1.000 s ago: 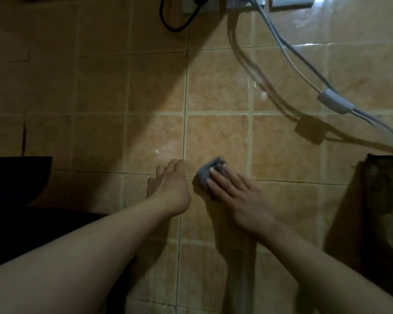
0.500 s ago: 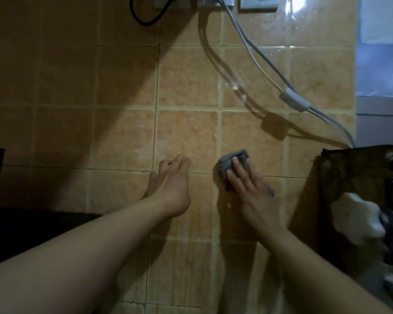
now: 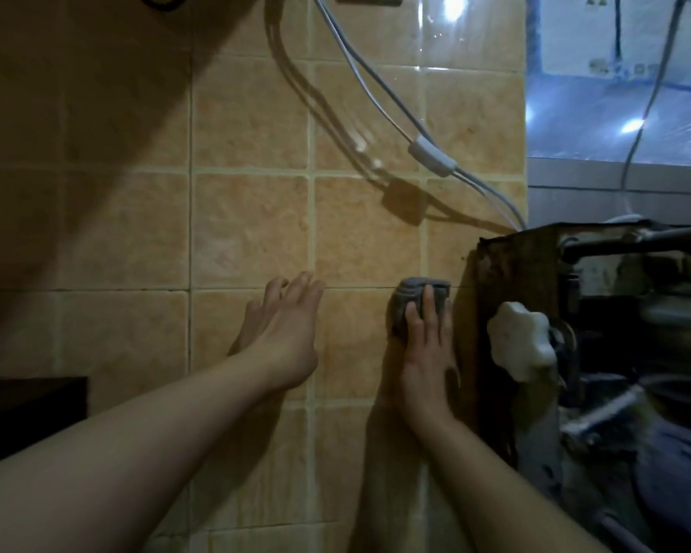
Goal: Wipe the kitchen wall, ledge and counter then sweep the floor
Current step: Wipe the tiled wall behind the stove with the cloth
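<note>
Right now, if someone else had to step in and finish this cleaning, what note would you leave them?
Right hand: fingers flat, pressing the grey cloth against the tiled wall, beside the rusty metal stand.
Left hand: open, resting on the wall, holding nothing.
Done: wall wiping is under way; how much is covered cannot be told.
Left: the rest of the wall, mind the cables, then ledge, counter, and sweep the floor.

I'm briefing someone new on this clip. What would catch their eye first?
Probably the right hand pressing a small grey folded cloth flat against the tan tiled wall, mid-frame. The left hand rests open on the tiles beside it. Grey cables cross the wall above, and a white lobed knob stands out at right.
</note>
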A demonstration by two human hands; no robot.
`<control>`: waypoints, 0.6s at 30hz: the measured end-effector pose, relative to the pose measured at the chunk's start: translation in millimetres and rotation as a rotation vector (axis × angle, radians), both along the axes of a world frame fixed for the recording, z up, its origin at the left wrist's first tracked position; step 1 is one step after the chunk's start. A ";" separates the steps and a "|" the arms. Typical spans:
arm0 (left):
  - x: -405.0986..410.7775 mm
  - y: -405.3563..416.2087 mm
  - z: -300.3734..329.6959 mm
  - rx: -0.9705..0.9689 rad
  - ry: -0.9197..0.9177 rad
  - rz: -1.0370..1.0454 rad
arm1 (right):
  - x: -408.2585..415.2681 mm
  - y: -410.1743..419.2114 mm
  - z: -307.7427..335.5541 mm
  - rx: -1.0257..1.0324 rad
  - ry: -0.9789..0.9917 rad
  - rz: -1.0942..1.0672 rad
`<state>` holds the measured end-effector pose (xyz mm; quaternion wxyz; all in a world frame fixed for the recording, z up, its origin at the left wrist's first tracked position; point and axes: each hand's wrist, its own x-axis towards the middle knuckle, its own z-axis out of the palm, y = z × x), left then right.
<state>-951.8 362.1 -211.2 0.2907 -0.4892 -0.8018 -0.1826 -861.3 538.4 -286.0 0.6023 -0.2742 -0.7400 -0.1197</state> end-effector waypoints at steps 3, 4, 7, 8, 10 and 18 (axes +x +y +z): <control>7.7 4.8 -8.3 -0.033 0.024 -0.006 | 15.8 -7.2 24.6 -0.039 -0.140 -0.204; 9.5 5.3 -8.2 -0.035 0.032 -0.011 | 18.4 -8.4 43.8 -0.092 -0.173 -0.196; 11.8 4.5 -4.2 -0.027 0.049 -0.025 | 25.2 -10.5 91.9 -0.178 -0.110 -0.184; 11.5 4.1 -3.2 -0.024 0.055 -0.026 | 25.4 -10.6 95.4 -0.196 -0.079 -0.184; 11.1 3.7 -4.3 -0.018 0.055 -0.024 | 20.6 -10.5 76.0 -0.247 -0.070 -0.178; 14.5 4.9 -14.6 -0.030 0.062 -0.064 | 9.4 -13.5 33.5 -0.206 -0.082 -0.165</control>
